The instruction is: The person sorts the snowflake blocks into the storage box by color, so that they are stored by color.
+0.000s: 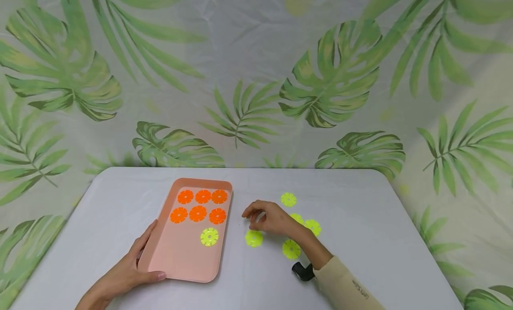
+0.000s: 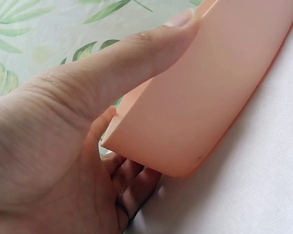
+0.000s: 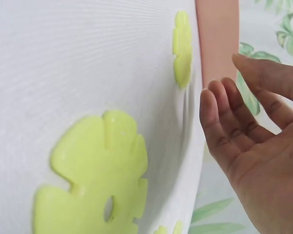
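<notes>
My left hand (image 1: 120, 274) grips the near left corner of a pink tray (image 1: 176, 256), thumb over the rim and fingers along the outer side. In the left wrist view the thumb presses on the wall of the tray (image 2: 219, 83). Inside the tray lie several orange notched discs (image 1: 198, 213) in two rows, with one yellow-green notched disc (image 1: 209, 237) below them. Right of the tray, my right hand (image 1: 272, 218) hovers with loosely bent fingers, holding nothing. Nearest to it on the table is a yellow-green notched disc (image 1: 254, 239).
More yellow-green notched discs lie to the right, one farther back (image 1: 288, 199) and another nearer (image 1: 291, 249). A black object (image 1: 302, 272) shows at the right wrist. The white table (image 1: 360, 238) ends at a leaf-patterned cloth (image 1: 248, 56) behind.
</notes>
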Demonstrator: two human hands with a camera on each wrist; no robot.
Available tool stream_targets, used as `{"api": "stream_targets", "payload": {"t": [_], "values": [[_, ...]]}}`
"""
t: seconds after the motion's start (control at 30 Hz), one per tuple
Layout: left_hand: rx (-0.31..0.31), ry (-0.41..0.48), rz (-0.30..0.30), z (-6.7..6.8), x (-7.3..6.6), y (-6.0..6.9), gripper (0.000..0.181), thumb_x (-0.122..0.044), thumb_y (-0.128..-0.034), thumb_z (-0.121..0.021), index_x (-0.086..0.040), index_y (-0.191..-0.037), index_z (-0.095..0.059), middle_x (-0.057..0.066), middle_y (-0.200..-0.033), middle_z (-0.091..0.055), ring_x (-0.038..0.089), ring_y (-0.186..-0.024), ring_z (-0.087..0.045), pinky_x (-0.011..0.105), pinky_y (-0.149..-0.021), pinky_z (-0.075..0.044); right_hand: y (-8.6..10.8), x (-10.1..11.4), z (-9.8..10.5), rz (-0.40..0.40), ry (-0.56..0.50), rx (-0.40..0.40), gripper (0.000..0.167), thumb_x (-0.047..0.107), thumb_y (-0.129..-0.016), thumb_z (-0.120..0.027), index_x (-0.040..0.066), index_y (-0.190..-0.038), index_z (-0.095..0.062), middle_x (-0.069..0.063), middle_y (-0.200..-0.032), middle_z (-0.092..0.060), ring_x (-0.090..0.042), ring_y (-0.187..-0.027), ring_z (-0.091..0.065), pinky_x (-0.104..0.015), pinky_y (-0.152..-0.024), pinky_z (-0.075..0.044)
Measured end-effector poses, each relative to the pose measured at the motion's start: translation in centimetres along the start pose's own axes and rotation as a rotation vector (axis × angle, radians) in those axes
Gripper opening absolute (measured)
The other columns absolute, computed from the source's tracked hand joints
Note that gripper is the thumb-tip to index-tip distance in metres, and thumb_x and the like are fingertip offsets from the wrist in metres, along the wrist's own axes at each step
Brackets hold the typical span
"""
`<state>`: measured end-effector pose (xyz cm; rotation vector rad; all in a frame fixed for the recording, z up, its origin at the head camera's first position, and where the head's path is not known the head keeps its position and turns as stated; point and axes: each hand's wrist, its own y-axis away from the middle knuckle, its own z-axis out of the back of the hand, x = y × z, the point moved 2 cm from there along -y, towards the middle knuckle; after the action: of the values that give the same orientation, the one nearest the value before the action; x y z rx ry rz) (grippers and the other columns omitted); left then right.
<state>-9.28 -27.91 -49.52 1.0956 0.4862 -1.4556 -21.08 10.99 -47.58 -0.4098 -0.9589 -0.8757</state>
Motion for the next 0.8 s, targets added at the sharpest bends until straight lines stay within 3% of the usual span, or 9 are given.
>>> {"api": "stream_targets", "payload": {"t": [0.3, 0.57, 0.8], "values": [[0.026, 0.057, 0.0, 0.0, 0.2, 0.0, 0.121, -0.021, -0.0866, -0.083, -0.046, -0.165, 0.005, 0.022, -0.167, -0.011, 0.027, -0.128, -0.045, 0.019, -0.091, -0.042, 0.8, -0.2, -0.8, -0.019, 0.043, 0.051, 0.032, 0.002, -0.088, -0.081, 0.01, -0.118, -0.074, -0.007, -0.114, -0.07, -0.023, -0.104, -0.062, -0.022, -0.082, -0.052], [0.01, 0.017, -0.001, 0.0, 0.1, -0.1, 0.122, -0.022, -0.085, -0.085, -0.045, -0.166, 0.005, 0.023, -0.168, -0.011, 0.038, -0.141, -0.032, 0.028, -0.095, -0.041, 1.1, -0.5, -1.3, -0.017, 0.124, 0.074, 0.04, 0.001, -0.082, -0.085, 0.012, -0.119, -0.074, -0.005, -0.114, -0.067, -0.022, -0.105, -0.059, -0.02, -0.079, -0.05], [0.004, 0.016, -0.004, 0.0, 0.2, -0.1, 0.122, -0.022, -0.0855, -0.084, -0.046, -0.165, 0.004, 0.021, -0.167, -0.013, 0.036, -0.139, -0.035, 0.021, -0.091, -0.041, 1.2, -0.3, -1.5, -0.019, 0.225, 0.088, 0.041, 0.003, -0.081, -0.087, 0.015, -0.118, -0.075, 0.0, -0.107, -0.064, -0.018, -0.102, -0.058, -0.024, -0.084, -0.05]]}}
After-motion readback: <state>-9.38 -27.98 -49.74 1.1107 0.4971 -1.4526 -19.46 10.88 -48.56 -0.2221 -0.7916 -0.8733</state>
